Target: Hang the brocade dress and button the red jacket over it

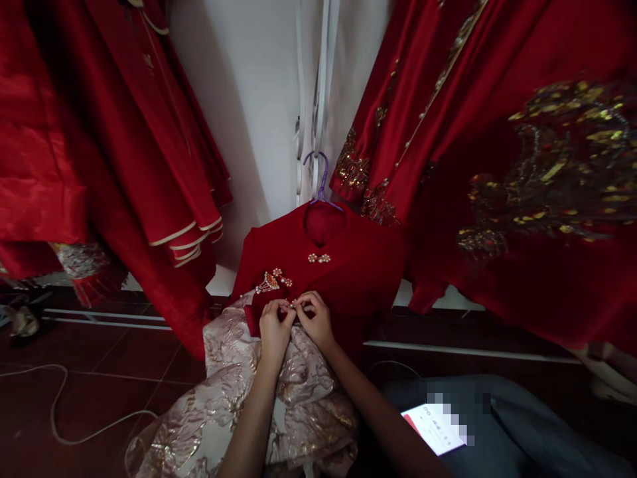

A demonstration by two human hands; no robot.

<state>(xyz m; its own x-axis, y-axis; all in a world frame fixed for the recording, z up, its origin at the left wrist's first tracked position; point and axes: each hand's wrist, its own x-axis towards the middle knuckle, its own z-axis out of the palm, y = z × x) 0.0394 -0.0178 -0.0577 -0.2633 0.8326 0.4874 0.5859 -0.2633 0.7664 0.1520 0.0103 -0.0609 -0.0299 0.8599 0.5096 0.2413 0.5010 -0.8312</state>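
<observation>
A dark red garment [363, 265] hangs in front of me on a purple hanger [322, 182]. My left hand [273, 325] and my right hand [316, 320] meet at its lower front, thumbs and fingers pinched together. Between the fingertips shows a small pearly beaded fastener [292, 304], partly hidden by them. Just above the hands lies a jewelled ornament with a fan-like shape [269, 283]. A flower-shaped beaded clasp [319, 257] sits below the neckline. Pinkish-gold brocade cloth [223, 392] spreads beneath my wrists and forearms.
Red garments [124, 126] hang at left, and a sequinned red garment [497, 166] hangs at right. A white metal rack post [323, 73] stands behind the hanger. A lit phone [432, 428] lies at lower right. A pale cable [60, 411] curves over the tiled floor.
</observation>
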